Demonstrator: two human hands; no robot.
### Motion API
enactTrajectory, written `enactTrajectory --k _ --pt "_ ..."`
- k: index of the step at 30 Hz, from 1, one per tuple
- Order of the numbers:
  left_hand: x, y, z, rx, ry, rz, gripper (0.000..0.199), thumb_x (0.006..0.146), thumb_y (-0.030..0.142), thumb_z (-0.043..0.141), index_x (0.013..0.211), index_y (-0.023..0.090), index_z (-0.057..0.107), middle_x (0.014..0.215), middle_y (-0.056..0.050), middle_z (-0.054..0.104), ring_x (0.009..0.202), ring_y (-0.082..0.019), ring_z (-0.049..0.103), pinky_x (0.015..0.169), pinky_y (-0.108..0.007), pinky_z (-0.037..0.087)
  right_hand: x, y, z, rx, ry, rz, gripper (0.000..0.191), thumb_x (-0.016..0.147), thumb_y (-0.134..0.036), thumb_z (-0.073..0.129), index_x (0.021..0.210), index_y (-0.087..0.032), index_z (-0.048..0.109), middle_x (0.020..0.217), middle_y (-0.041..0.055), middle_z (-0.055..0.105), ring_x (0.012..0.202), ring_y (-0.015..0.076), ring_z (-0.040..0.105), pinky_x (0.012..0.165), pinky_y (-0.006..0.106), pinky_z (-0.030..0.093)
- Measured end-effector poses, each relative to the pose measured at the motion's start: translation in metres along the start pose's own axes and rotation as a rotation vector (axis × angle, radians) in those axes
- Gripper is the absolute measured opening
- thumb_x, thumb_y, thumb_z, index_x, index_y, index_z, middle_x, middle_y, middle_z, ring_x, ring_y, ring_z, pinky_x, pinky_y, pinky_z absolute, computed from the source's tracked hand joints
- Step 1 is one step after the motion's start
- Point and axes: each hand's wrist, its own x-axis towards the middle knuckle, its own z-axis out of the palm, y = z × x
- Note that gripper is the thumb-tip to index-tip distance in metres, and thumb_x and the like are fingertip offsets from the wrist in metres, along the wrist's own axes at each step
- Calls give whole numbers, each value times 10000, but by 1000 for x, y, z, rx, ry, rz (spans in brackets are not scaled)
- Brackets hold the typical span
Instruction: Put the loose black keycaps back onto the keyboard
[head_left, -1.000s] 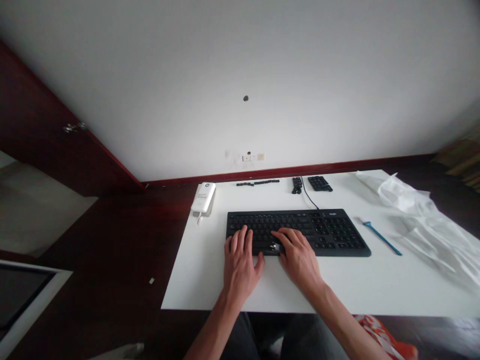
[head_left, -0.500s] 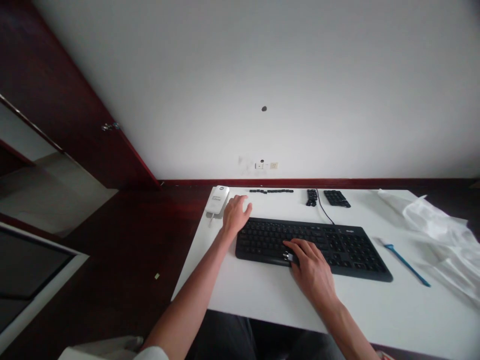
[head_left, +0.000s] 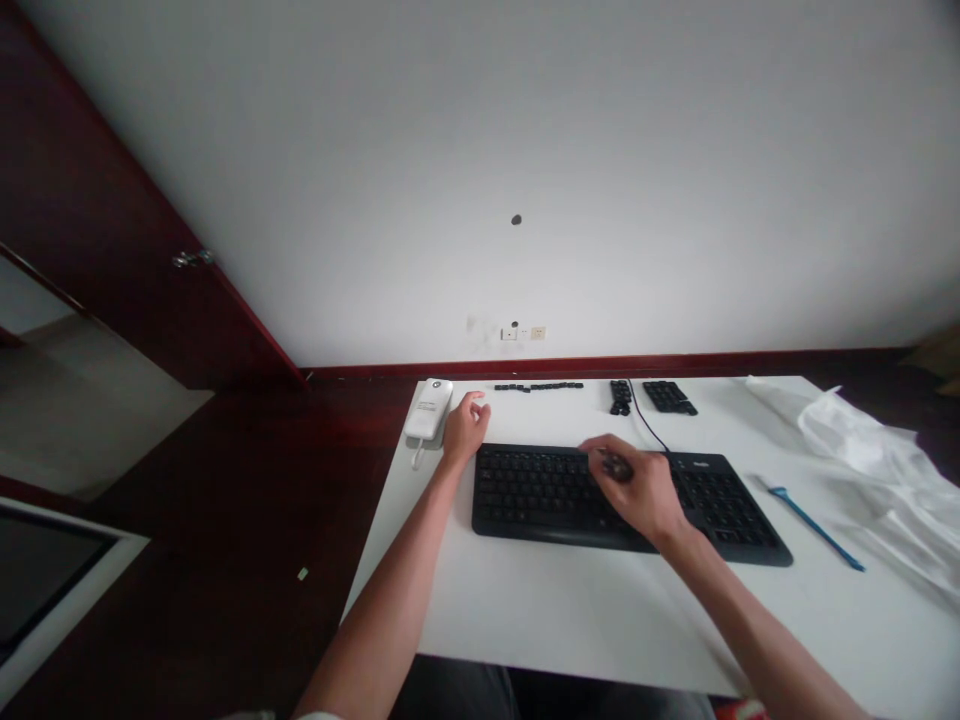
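Observation:
A black keyboard (head_left: 536, 490) lies across the white table with its keys facing up. Over its middle, near the back edge, my right hand (head_left: 637, 485) is closed round a small dark tool, blurred and mostly covered by the fingers. Just beyond the keyboard's back left corner rests my left hand (head_left: 466, 428). Its fingers are loosely curled, the thumb stands apart, and nothing shows between them. Close on its left is a white handheld device (head_left: 430, 408) with a strap. Behind the keyboard, loose black keycaps (head_left: 555, 386) form a row.
More black keycaps stand in a small group (head_left: 619, 396) and a larger block (head_left: 667, 397) at the back, a cable (head_left: 646, 420) running between them. To the right lie a blue stick-like tool (head_left: 817, 528) and crumpled white plastic sheeting (head_left: 847, 425). A wall rises behind the table.
My right hand has lifted from the keyboard's front edge towards its back, turning and closing round the small tool with metal ends. The left hand's fingers have curled in. The view has shifted slightly.

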Motion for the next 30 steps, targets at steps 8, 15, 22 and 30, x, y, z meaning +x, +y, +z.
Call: enactTrajectory --k 8,15,22,30 --pt "2 1 0 -81 48 -22 250 969 308 567 1167 220 692 778 5 667 734 -150 629 745 -247 456 134 17 44 -90 -114 -137 258 989 -304 572 1058 -214 804 1103 87 795 993 259 735 849 325 517" --pt "3 1 2 -73 41 -37 243 967 303 569 1158 221 696 768 3 677 684 -151 622 704 -250 440 199 31 91 -53 -313 -255 214 890 -305 761 1076 -206 798 1183 75 763 986 230 718 883 308 514" --pt "3 5 0 -39 37 -50 218 968 302 574 1123 234 711 778 -3 698 683 -155 629 680 -252 413 213 37 122 -214 -413 -247 340 816 -401 846 1070 -188 768 1140 92 777 982 235 713 834 306 514" --pt "4 6 1 -34 46 -65 199 948 284 583 1081 254 729 754 8 705 659 -156 617 657 -256 388 217 39 136 -249 -431 -243 311 828 -396 837 1086 -228 790 1147 88 791 1032 275 732 845 328 537"
